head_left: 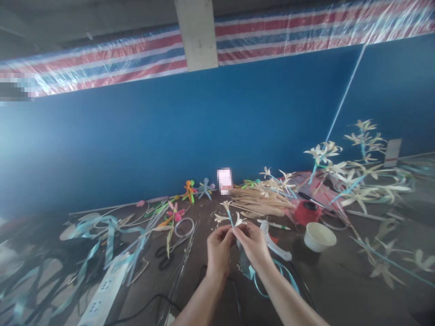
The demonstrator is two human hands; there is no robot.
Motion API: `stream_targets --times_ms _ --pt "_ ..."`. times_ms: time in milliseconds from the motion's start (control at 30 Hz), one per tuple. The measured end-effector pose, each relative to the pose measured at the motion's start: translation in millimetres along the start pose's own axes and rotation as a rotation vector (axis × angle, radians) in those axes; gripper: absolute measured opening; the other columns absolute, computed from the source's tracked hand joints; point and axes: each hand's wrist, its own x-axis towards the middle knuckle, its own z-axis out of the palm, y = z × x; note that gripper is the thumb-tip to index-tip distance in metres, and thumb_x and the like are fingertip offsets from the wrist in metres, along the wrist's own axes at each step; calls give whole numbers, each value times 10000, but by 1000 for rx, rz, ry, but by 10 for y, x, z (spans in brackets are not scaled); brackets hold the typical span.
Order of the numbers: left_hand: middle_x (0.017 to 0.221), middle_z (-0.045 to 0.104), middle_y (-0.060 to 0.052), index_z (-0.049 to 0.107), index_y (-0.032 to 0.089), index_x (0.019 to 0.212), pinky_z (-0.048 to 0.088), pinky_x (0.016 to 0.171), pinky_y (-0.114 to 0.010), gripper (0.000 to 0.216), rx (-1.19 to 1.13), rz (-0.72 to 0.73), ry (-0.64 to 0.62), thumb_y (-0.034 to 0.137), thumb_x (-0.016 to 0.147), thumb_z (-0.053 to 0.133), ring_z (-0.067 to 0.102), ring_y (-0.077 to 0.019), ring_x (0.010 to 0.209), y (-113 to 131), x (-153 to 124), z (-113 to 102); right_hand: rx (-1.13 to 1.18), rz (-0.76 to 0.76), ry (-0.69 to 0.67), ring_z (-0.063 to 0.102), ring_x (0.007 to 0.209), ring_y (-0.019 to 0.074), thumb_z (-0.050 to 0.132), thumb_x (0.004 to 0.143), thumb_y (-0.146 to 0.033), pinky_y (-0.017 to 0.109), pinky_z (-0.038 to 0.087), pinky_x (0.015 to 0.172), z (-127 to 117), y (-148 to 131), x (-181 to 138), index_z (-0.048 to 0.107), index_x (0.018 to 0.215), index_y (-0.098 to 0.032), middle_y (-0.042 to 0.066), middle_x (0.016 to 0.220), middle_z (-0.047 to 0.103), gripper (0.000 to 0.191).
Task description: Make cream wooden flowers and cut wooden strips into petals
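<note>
Near the middle of the table, my left hand (218, 253) and my right hand (254, 246) meet with fingertips pinched together. Between them they hold an artificial flower stem (230, 217), upright, wrapped in light blue, with pale cream blossoms at its top and sides. Both sets of fingers are closed on its lower part, which they hide. A loop of light blue ribbon (288, 276) lies below my right hand; whether it joins the stem I cannot tell. Just right of that hand are a white glue gun (280, 249) and a white-and-green pen (277, 225).
A cream bowl (319, 237) and a red tape roll (306, 213) stand on the right, by several pale flower sprays (360, 185). Dried husks (260, 201) lie behind my hands. Scissors (165, 259), a power strip (103, 290) and blue ribbons (110, 237) are left. A blue wall (170, 131) rises behind.
</note>
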Motion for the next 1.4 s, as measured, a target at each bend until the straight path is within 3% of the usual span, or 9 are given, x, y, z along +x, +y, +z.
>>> stream_targets --times_ms 233,500,767,900,1267,1400 --pt "793 653 -89 636 114 890 456 652 -290 273 2 -50 -122 278 672 609 594 -179 698 66 -17 -49 67 50 -16 446 483 89 560 714 -341 190 353 440 -48 -41 30 520 658 -148 -23 548 494 205" --pt "793 629 -67 600 146 940 448 664 -282 265 -203 -325 -247 238 692 605 581 -145 693 112 65 -179 72 67 -41 295 322 29 546 731 -361 150 205 311 -52 -35 41 536 665 -136 -60 427 421 235" --pt "681 587 -30 615 107 816 426 638 -229 132 -238 -318 -371 173 702 600 540 -84 597 96 82 -193 128 73 -38 303 316 16 573 720 -331 134 203 299 -21 -50 58 549 679 -126 -49 436 467 210" --pt "605 572 -23 618 88 719 421 617 -223 88 -224 -294 -359 174 699 605 526 -80 566 65 115 -210 134 64 -67 307 318 17 561 731 -327 134 200 296 -25 -62 59 547 673 -127 -37 458 499 209" --pt "627 577 -1 606 117 671 436 621 -245 121 -170 -318 -275 178 606 686 550 -93 574 181 66 -156 127 58 -78 270 305 19 572 718 -356 141 189 298 -38 -74 41 542 679 -136 -78 403 395 226" --pt "593 541 13 593 109 668 409 544 -204 122 -67 -213 -210 198 628 668 499 -65 518 190 55 -129 93 69 -95 283 306 23 571 717 -360 146 196 302 -63 -93 49 558 705 -134 -75 406 395 227"
